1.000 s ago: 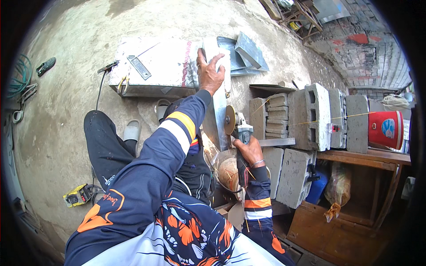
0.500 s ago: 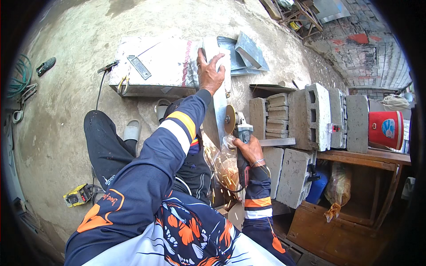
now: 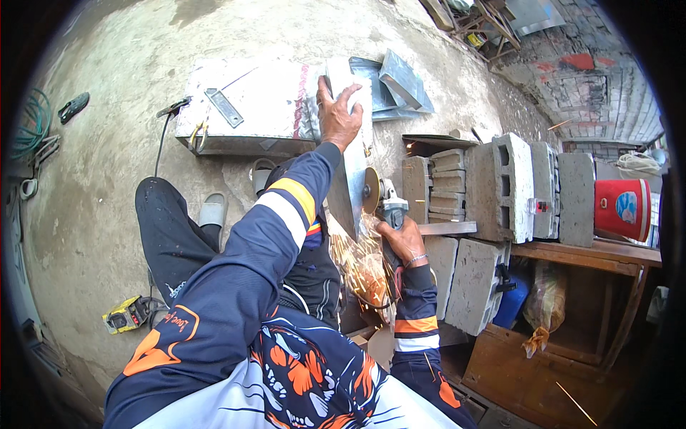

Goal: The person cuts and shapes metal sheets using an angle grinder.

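My right hand (image 3: pixel 404 242) is wrapped round an angle grinder (image 3: pixel 392 209), whose yellowish disc (image 3: pixel 371 191) meets the right edge of a long sheet-metal channel (image 3: pixel 348 187). Sparks spray down from the disc toward my lap. At the channel's far part, my left hand (image 3: pixel 339 119) clasps the metal with fingers spread across it. That part of the channel rests on the right end of a white-topped box (image 3: pixel 268 80); its near end points toward my legs. Part of the grinder's body is hidden by my hand and the sparks.
A flat metal tool (image 3: pixel 224 108) and pliers (image 3: pixel 199 134) lie on the box. Bent sheet-metal pieces (image 3: pixel 402 80) sit behind it. To the right stand concrete blocks (image 3: pixel 486 189), a red bucket (image 3: pixel 620 209) and a wooden cabinet (image 3: pixel 543 372). A yellow-black device (image 3: pixel 125 314) is on the floor at left.
The spark spray has grown denser and spread wider, with stray sparks now at the far right and lower right. The grinder has dropped very slightly nearer me; the left hand stays put.
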The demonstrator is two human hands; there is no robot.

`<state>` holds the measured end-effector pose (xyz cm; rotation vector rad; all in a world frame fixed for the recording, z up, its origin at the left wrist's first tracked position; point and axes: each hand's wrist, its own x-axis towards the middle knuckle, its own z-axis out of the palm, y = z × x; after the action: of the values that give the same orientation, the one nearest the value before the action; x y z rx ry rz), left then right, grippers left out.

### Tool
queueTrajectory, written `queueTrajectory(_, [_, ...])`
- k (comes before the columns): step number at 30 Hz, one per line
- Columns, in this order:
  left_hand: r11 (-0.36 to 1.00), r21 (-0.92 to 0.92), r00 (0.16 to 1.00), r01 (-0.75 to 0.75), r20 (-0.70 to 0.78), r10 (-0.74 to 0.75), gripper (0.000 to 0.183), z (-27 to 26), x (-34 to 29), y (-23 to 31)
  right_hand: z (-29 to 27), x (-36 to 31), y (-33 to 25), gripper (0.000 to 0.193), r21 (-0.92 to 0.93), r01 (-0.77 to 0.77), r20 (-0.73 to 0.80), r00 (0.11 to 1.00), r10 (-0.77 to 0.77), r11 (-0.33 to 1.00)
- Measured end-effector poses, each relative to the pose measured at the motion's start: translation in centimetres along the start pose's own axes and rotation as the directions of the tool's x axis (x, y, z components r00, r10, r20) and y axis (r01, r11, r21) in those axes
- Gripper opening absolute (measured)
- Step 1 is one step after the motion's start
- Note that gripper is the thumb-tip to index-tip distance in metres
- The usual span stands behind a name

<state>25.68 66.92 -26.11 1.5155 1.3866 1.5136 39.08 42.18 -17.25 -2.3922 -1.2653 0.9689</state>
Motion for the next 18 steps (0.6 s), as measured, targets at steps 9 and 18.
queueTrajectory(9, [1.0,0.012,1.0,-0.004,-0.002,0.004,0.041,0.0,0.0,0.1,0.0,0.5,0.7,0.068,-0.056,-0.055,-0.001,0.998,0.055,0.997])
queueTrajectory(18, [1.0,0.007,1.0,-0.009,0.008,0.009,0.04,-0.2,-0.2,0.3,-0.1,0.4,-0.2,0.061,-0.053,-0.005,-0.028,1.0,0.003,0.999])
